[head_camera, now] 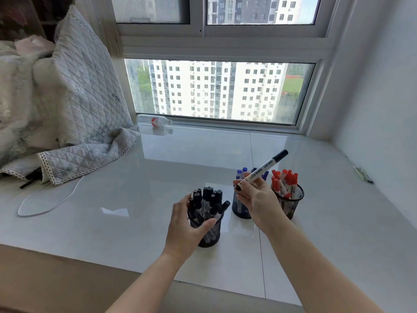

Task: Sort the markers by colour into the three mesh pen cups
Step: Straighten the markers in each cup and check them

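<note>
Head view: a glossy white windowsill surface (158, 168) runs below a window, with a quilted blanket (74, 105) heaped at its left end. A white cable (48, 203) loops out from under the blanket, and a clear plastic bottle (154, 120) lies on its side against the window frame.

Three black mesh cups stand near the front edge. The left cup (211, 233) holds black-capped markers (206, 199), caps upward, tightly packed. The middle cup (240, 207) holds blue-capped markers (241, 173), largely hidden behind the right hand. The right cup (291, 203) holds red-capped markers (284, 180); the two right-side cups stand just beside each other, apart from the left cup.

The left hand (187, 224) wraps the left cup, thumb across its near wall, fingers behind its rim: grasping it.

The right hand (255, 199) pinches a single marker (262, 169) by its lower end, above the middle cup. The marker is tilted up and to the right, with a white printed barrel and a dark cap at its top end.
</note>
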{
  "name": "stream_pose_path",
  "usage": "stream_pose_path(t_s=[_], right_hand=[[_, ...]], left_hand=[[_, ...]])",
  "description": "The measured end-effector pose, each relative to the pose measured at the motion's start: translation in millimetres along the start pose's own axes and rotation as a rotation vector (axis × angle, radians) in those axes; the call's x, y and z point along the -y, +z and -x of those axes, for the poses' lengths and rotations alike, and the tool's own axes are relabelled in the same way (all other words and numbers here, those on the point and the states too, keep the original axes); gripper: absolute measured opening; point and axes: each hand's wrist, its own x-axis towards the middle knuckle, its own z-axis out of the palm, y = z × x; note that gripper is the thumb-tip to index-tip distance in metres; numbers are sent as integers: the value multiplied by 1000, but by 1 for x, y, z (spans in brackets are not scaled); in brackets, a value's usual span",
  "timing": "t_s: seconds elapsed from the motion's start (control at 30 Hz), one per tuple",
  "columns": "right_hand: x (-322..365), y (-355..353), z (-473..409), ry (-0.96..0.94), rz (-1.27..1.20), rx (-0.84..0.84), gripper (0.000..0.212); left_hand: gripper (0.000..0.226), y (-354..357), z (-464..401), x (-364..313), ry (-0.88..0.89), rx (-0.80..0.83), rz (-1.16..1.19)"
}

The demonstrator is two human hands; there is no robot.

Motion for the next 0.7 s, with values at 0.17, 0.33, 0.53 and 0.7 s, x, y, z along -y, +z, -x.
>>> stream_pose_path(t_s=[0.17,0.33,0.53,0.7], right_hand=[[-3,0,-1,-85,175,16,14],[-3,1,0,-156,379,-11,10],[-5,4,4,-227,553,75,10],[-9,8,7,-252,686,127,15]], left_hand=[[103,6,-3,3,-48,8,13],[115,14,-4,9,-133,51,98],[91,20,-7,12,-196,35,113],[80,22,-7,6,-222,-9,86]])
